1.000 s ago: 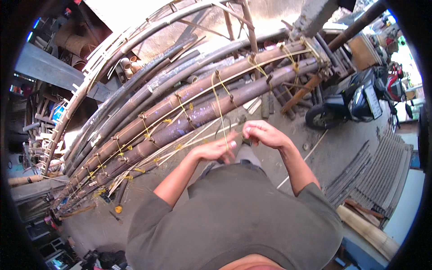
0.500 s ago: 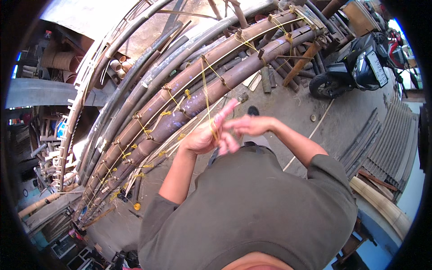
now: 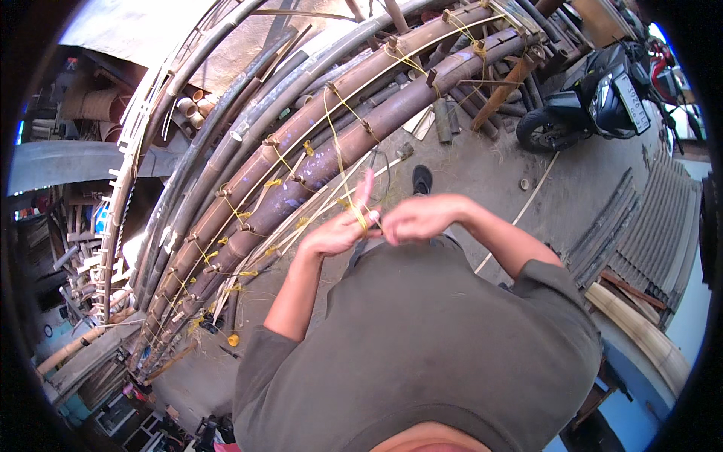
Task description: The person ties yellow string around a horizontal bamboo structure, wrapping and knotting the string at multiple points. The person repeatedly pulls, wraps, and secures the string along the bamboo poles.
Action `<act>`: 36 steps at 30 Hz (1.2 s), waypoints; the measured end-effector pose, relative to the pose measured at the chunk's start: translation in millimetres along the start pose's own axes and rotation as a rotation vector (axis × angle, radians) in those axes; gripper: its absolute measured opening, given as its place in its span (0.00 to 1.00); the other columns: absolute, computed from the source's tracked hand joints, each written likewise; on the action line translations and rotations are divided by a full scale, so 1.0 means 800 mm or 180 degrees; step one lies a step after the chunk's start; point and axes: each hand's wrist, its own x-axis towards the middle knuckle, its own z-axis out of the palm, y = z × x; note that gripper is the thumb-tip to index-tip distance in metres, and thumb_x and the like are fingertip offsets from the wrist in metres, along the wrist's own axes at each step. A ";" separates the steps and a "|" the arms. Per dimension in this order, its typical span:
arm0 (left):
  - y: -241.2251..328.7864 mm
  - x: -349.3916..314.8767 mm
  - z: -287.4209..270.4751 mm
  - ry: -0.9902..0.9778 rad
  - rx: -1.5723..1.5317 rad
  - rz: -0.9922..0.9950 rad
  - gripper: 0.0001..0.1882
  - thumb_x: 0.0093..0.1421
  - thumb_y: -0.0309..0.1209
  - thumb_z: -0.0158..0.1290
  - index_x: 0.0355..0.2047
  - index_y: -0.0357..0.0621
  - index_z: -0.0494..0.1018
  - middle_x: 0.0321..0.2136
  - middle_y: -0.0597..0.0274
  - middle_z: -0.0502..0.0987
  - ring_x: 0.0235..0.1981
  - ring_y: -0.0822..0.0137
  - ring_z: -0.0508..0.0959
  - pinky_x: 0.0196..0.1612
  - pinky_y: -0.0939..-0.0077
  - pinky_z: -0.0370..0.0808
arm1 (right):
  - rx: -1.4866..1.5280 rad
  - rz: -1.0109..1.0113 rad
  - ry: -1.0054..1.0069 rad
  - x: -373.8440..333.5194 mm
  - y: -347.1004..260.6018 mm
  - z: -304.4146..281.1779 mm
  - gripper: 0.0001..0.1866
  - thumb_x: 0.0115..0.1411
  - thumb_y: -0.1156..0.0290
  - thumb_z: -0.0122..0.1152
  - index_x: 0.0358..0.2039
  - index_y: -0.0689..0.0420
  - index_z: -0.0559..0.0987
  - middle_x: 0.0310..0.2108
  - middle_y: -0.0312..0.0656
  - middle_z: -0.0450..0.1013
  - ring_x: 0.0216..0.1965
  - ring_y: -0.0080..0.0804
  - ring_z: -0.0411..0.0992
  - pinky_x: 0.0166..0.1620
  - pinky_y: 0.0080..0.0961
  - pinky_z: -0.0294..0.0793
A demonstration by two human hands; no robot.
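Note:
My left hand [image 3: 340, 233] is in front of my chest, one digit pointing up, with yellow twine [image 3: 337, 147] looped round its fingers. From there the strand runs up to a peg on the upper bamboo pole [image 3: 309, 111]. Close against the left fingertips, my right hand [image 3: 418, 217] has its fingers bent inward; what they pinch is hidden. Beyond both hands lies a second, thicker brown bamboo pole [image 3: 399, 114] with purple blotches. Short pegs stick out of both poles, and yellow ties are knotted along them.
A parked motorcycle [image 3: 595, 113] stands at the far right, with corrugated sheets [image 3: 651, 233] stacked nearer. More curved poles [image 3: 218, 162] lie behind the tied pair. A small yellow roll [image 3: 233, 340] rests on the floor at left. My foot in a dark sandal [image 3: 422, 179] shows past my hands.
My right hand has come down and its fingers have curled in by the left fingertips. The left hand has shifted slightly and its digit points more upright, the twine still round it.

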 end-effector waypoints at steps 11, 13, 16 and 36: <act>0.058 -0.024 -0.005 0.0371 0.0593 0.1249 0.44 0.66 0.22 0.41 0.69 0.72 0.27 0.69 0.48 0.42 0.58 0.54 0.68 0.51 0.61 0.75 | 0.1320 0.1255 -0.0838 0.011 0.107 0.032 0.15 0.70 0.57 0.41 0.36 0.53 0.70 0.19 0.27 0.57 0.21 0.18 0.56 0.23 0.19 0.59; 0.072 -0.040 -0.028 0.0611 0.1216 0.1338 0.41 0.65 0.19 0.38 0.70 0.64 0.31 0.70 0.51 0.37 0.63 0.54 0.62 0.57 0.61 0.70 | 0.1766 0.1533 -0.0724 0.004 0.110 0.036 0.15 0.71 0.56 0.41 0.36 0.53 0.69 0.18 0.26 0.55 0.18 0.17 0.53 0.21 0.19 0.56; 0.077 -0.047 -0.027 0.1134 0.1119 0.1326 0.38 0.68 0.25 0.41 0.70 0.64 0.35 0.69 0.47 0.41 0.62 0.52 0.64 0.59 0.60 0.68 | 0.1912 0.1645 -0.0773 -0.003 0.104 0.034 0.15 0.70 0.54 0.41 0.35 0.51 0.68 0.18 0.25 0.52 0.17 0.16 0.51 0.20 0.18 0.53; -0.014 -0.023 0.001 0.0015 0.0018 -0.0346 0.37 0.67 0.51 0.41 0.70 0.55 0.41 0.68 0.43 0.42 0.57 0.54 0.70 0.47 0.64 0.78 | 0.1179 0.0083 0.2193 -0.007 -0.014 -0.007 0.13 0.68 0.62 0.43 0.33 0.54 0.74 0.26 0.32 0.68 0.26 0.18 0.66 0.30 0.17 0.68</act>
